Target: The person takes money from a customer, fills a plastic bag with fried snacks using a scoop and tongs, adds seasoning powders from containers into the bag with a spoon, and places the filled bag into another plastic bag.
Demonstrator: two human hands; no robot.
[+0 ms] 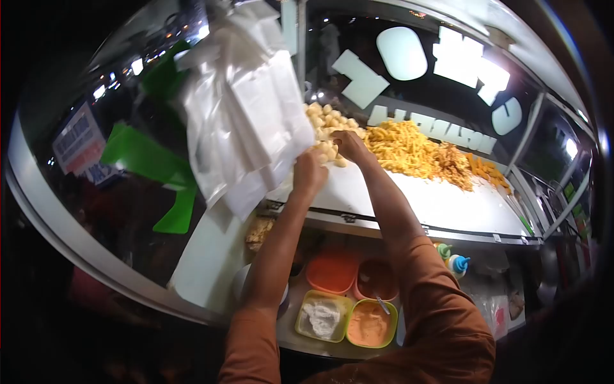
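Observation:
My left hand (310,173) is closed beside the lower right edge of a hanging bunch of white plastic bags (240,115). Some round, pale yellow balls (327,151) lie right by its fingertips; what it grips, if anything, is hidden. Just to the right, my right hand (350,146) reaches to the front of the heap of pale balls (329,117) on the white counter (342,191). Its fingers are curled together, and I cannot make out what is between them. Beside that heap lies a pile of yellow strip-like pieces (401,146).
Darker shreds (451,168) and orange pieces (487,171) continue the row rightward. A lettered glass pane (345,48) stands behind. Below are tubs of white powder (320,318) and orange powder (369,323), a red tub (331,272) and capped squeeze bottles (458,264). Green bags (150,157) hang left.

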